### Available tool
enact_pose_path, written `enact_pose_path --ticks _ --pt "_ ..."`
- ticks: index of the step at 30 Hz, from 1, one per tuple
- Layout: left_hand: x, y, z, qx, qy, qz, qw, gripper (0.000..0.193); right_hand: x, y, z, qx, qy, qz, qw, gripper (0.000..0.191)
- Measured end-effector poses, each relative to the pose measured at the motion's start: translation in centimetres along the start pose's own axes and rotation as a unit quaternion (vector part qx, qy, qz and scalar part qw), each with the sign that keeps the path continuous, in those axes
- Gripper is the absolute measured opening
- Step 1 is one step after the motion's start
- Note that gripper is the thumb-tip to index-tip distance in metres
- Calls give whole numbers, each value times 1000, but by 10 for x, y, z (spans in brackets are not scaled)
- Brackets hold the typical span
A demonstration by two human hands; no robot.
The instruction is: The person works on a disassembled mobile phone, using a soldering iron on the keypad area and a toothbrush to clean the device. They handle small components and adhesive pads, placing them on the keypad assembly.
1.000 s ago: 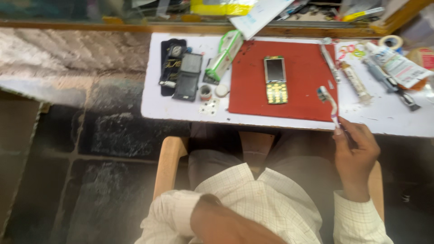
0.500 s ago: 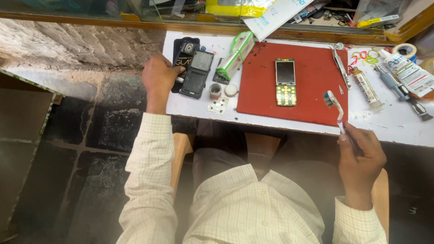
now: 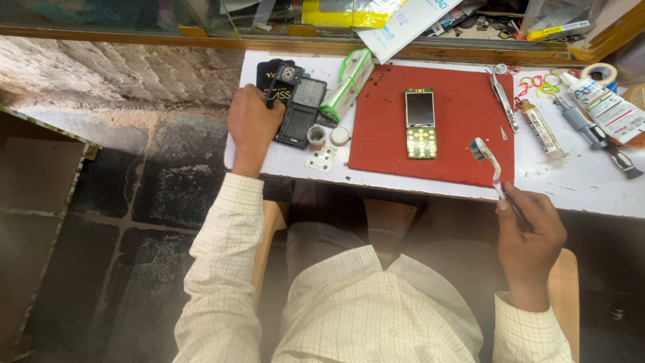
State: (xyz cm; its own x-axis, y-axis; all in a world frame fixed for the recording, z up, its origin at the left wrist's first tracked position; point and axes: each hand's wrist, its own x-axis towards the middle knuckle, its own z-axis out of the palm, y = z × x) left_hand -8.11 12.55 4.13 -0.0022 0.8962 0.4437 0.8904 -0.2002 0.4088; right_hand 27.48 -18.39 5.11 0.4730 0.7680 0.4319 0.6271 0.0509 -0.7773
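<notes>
We grip a toothbrush [image 3: 488, 161] in our right hand [image 3: 527, 232], its long axis slanting up-left, bristled head over the lower right corner of the red mat [image 3: 463, 107]. Our left hand [image 3: 254, 124] closes on a dark phone housing [image 3: 299, 111] at the white table's [image 3: 591, 181] left end.

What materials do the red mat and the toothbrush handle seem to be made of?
The red mat looks like matte rubber or silicone: flat, even colour, no shine; this is uncertain. The toothbrush in the right hand seems to be glossy plastic, with a smooth white handle and dark bristles. The white table looks like a smooth laminate or painted board.
</notes>
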Motion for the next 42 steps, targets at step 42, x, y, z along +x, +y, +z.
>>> enact_pose_path --ticks 42 --pt "-50 82 -54 -744 -62 -27 664 58 -5 -76 57 -6 -32 -95 995 27"
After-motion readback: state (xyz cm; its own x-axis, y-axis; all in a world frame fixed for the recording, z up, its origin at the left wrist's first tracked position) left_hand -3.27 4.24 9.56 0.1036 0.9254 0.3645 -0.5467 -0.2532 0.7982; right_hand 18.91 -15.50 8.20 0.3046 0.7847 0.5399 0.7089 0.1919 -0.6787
